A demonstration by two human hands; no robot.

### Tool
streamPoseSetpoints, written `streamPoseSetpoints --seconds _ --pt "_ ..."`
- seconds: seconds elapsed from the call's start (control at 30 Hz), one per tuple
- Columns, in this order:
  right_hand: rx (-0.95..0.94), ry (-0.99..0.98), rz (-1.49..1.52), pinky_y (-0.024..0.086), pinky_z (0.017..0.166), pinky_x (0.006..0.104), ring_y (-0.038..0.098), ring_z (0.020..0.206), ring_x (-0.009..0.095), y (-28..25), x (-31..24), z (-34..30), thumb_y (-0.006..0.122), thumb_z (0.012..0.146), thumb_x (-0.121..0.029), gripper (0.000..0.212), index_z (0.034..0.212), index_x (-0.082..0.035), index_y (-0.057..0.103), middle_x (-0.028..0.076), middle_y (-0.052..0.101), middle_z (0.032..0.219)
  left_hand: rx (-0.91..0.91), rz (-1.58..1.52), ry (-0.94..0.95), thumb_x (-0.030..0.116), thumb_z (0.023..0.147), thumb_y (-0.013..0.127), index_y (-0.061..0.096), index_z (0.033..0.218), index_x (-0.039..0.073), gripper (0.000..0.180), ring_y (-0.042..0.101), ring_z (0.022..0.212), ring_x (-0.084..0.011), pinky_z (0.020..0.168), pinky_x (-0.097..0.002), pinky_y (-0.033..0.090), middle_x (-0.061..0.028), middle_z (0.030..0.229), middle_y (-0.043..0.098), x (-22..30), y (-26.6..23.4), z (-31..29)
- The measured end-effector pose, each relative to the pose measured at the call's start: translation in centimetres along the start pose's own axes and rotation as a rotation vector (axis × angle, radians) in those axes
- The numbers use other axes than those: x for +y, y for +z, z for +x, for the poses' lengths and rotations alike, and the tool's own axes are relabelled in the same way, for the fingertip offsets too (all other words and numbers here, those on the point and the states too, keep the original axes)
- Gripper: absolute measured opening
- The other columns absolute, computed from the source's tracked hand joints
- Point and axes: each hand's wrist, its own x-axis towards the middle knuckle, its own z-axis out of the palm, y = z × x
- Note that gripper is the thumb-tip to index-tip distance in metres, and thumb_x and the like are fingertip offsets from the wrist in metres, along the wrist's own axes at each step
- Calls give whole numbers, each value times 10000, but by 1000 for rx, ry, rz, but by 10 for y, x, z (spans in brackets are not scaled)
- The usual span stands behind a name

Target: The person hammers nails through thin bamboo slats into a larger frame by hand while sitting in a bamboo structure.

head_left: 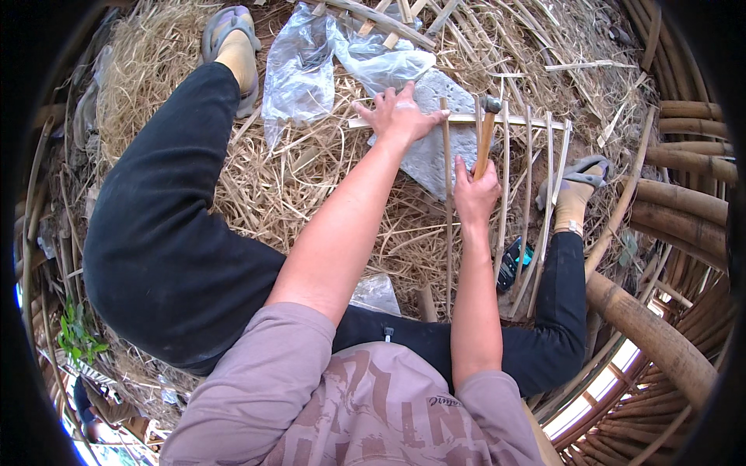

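Set within an enclosure walled on the right by stacked bamboo poles (pixel 684 198), over ground thickly strewn with straw (pixel 287 186). Found directly at the hands: a ladder-like framework of light sticks, on and beside a grey stone slab (pixel 431 159). Seen at its left end, the left hand (pixel 400 118), spread open over the crosswise strip (pixel 532 120), with thumb pointing toward the nearest lengthwise stick (pixel 448 202). Seen between that stick and the next one to the right, the right hand (pixel 476 190), closed around the wooden handle of a hammer (pixel 485 140), metal head uppermost and close by the strip. Cannot tell whether in contact with it. As to appearance of the framework: pale, narrow and split, with several long sticks running roughly parallel toward the wearer, unevenly spaced and converging somewhat at the right. Observed beyond the left hand: crumpled clear plastic sheeting (pixel 299 85), partly overlapping the slab. Observed near the right lower leg: a dark item with teal patches (pixel 509 264), partly behind the sticks; kind not determinable. Noted at lower left: a green leafy plant (pixel 78 334).
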Motion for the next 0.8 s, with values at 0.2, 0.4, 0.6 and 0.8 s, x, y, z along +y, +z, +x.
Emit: streamPoseSetpoints --seconds 0.2,0.4,0.6,0.8 --pt "-17 19 -27 520 618 432 681 658 336 1 2 1 795 849 -307 393 857 5 556 172 667 734 -20 -39 28 782 742 651 380 1544 263 993 294 1487 -322 1183 -690 41 -137 1585 366 1 -3 -4" --pt "28 -101 -78 521 630 435 674 651 302 19 -6 22 817 831 -328 394 841 -26 563 134 667 714 -7 -30 29 797 731 649 384 1544 240 1020 291 1489 -321 1179 -695 56 -145 1585 366 -3 -1 -1" --pt "2 -70 -150 548 698 461 711 741 361 32 -22 45 829 809 -329 414 894 -12 577 176 704 798 -5 7 38 820 721 633 381 1545 228 1045 293 1486 -322 1164 -714 85 -153 1580 373 1 2 1" --pt "-7 -37 -88 545 727 459 711 780 377 40 -22 46 823 812 -309 388 922 8 628 202 713 834 22 3 37 809 728 629 382 1545 225 1034 302 1482 -321 1159 -722 72 -155 1582 370 -3 4 3"
